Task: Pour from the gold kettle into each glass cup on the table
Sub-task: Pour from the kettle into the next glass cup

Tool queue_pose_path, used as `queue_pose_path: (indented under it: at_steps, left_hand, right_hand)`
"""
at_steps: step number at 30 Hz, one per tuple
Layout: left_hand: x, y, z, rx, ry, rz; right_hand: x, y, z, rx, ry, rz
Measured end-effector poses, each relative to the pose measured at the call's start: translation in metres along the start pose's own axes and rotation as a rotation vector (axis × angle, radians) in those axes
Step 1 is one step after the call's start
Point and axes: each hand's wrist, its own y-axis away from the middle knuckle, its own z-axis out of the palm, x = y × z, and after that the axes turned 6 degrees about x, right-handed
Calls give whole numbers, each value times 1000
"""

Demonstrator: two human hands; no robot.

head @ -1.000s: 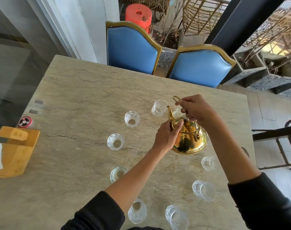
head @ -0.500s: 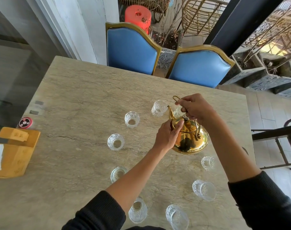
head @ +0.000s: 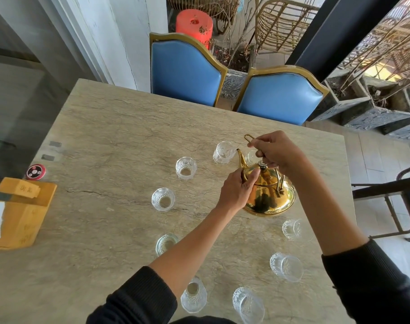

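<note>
The gold kettle (head: pixel 268 197) hangs tilted over the stone table (head: pixel 120 141), its spout aimed at the far glass cup (head: pixel 223 152). My right hand (head: pixel 275 152) grips its wire handle from above. My left hand (head: pixel 236 190) rests against the lid and body near the spout. Several patterned glass cups stand in a ring: one (head: pixel 185 168) at the back left, one (head: pixel 163 199) at the left, one (head: pixel 291 229) at the right, others nearer me. Another cup (head: pixel 250 156) is partly hidden behind the spout and my right hand.
A wooden box (head: pixel 21 211) and a small round red-and-black disc (head: pixel 35 171) sit at the table's left edge. Two blue chairs (head: pixel 278 99) stand at the far side. A dark metal chair frame (head: pixel 391 195) is off the right edge.
The kettle and both hands have held almost still; the kettle shifted very slightly to the right.
</note>
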Motion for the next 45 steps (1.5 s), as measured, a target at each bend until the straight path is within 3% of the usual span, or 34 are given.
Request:
queue_pose_path:
  at_steps: [45]
  left_hand:
    - [0, 4, 7, 23, -28, 18]
  right_hand:
    - [-5, 15, -7, 16, 5, -8]
